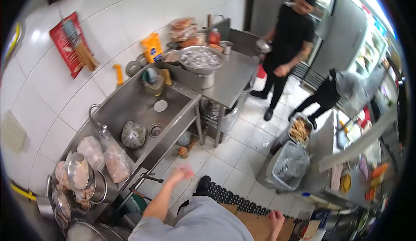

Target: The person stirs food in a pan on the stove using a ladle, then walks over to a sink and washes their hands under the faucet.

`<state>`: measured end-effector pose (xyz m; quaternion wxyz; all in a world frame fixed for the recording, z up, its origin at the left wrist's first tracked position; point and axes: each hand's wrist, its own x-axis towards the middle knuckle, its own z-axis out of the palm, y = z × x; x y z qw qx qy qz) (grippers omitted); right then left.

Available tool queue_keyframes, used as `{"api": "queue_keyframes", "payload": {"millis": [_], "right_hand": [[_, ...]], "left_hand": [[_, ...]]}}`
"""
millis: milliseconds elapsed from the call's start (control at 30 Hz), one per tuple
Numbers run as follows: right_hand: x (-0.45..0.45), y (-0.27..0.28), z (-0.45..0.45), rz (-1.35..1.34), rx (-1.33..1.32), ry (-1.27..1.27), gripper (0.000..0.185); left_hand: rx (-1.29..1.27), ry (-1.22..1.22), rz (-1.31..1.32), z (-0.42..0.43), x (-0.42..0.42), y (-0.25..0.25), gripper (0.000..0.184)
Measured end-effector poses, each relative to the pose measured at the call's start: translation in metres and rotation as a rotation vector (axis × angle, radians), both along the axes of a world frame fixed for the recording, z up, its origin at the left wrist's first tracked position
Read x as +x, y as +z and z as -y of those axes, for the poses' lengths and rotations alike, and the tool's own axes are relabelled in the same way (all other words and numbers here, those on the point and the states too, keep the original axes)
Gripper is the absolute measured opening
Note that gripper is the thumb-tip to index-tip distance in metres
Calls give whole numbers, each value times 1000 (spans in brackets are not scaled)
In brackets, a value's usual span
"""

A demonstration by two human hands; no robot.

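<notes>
My left hand is held out in front of the sink's edge, over the tiled floor. Its fingers are smeared by motion, so I cannot tell whether they are open or closed. Low on the right, my right hand hangs beside my body with its fingers curled in; nothing shows in it. Nearest my left hand is the steel sink, with a bag of greens and a small white dish inside. Plastic bags of pale meat lie at its near end, next to stacked metal pots.
A metal bowl of shiny contents stands on the steel table. Beyond it, a person in black holds a small metal bowl; another person bends over. A plastic-lined bin stands to the right.
</notes>
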<state>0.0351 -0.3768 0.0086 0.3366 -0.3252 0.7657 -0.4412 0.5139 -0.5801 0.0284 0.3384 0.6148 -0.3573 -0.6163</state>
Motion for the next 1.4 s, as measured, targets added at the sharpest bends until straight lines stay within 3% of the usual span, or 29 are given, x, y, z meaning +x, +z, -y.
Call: {"api": "queue_keyframes", "payload": {"millis": [67,100,133,167,200,233,267,333,367,400,467,500,567,600,667,700,767,800,867,900,967,1000,1067,1100,1167,1200,1233,1300,1400], "right_hand": [[17,-2,27,42,28,57,17],[33,-1,40,89,61,78,16],[51,-5,52,155,75,40,16],[60,-20,62,150,74,61,16],[67,-31,70,49,162,211,26],[69,-40,78,-55,255,367,38],[99,-27,94,167,102,201,17],[128,-16,121,179,140,276,17],[139,-9,131,196,169,308,17],[153,14,146,183,182,382,16],[151,8,167,126,182,470,18],[148,7,182,79,155,551,19],[149,18,215,67,152,614,19],[147,19,236,-1,159,694,18],[162,35,267,-82,170,778,18],[176,50,290,-171,166,827,18],[199,70,337,-322,140,935,18],[208,75,353,-381,131,995,19],[240,95,380,-332,99,1018,18],[251,99,386,-280,56,1030,18],[261,92,396,-209,56,1082,19],[263,89,406,-144,65,1125,19],[260,68,418,-111,74,1187,19],[260,60,418,-79,101,1222,18],[262,63,421,-64,159,1222,18],[258,59,424,-21,167,1222,18],[255,54,428,21,174,1223,18],[255,43,440,-6,160,1278,18],[272,49,450,-47,129,1339,18]], "left_hand": [[-330,350,58,43,60,60,22],[-373,523,220,63,97,90,20],[-517,627,235,84,154,84,20],[-810,732,783,109,217,68,25],[-771,840,729,118,252,87,30],[-641,916,949,124,286,101,31],[-615,1019,1331,132,319,94,35],[-369,1126,1557,141,362,88,42],[-340,1131,1561,141,376,84,42],[-321,1099,1395,138,382,84,42],[-167,1111,1107,129,350,130,39],[-140,1125,1107,125,340,126,39],[-24,955,289,108,330,112,35],[-13,975,285,108,337,96,35],[-349,1098,412,116,346,53,32],[-343,1117,402,119,347,56,32],[-586,1326,1310,132,356,76,28],[-571,1333,1316,133,362,77,28],[-582,1282,1776,131,369,75,29],[-573,1286,1787,127,367,71,29],[-376,1207,1248,120,360,65,29],[-370,1227,1258,113,352,58,29],[-328,919,1235,107,342,43,29],[-324,921,1254,109,352,33,29],[-207,845,970,111,378,15,29],[-164,848,630,118,356,62,27],[-158,856,637,130,347,73,27],[-333,912,344,147,343,87,24],[-368,921,192,174,337,101,24]]}}
